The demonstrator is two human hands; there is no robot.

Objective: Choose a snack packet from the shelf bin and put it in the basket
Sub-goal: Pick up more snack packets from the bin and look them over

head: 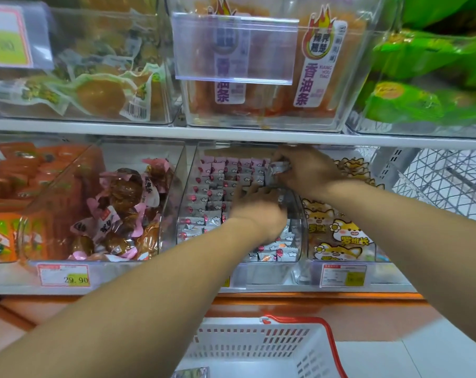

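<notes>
Both hands reach into the bin [297,257]; right hand [305,170] grips packets [279,168].

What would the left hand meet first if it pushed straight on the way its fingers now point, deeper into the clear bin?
Most likely the small grey and pink snack packets stacked in the clear bin; the left hand already sits among them, though motion blur leaves depth unclear.

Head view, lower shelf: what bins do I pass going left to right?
Orange packet bin → brown pink-wrapped snack bin → small grey-pink packet bin, where left hand and right hand reach → fox-print packet bin → wire rack.
</notes>
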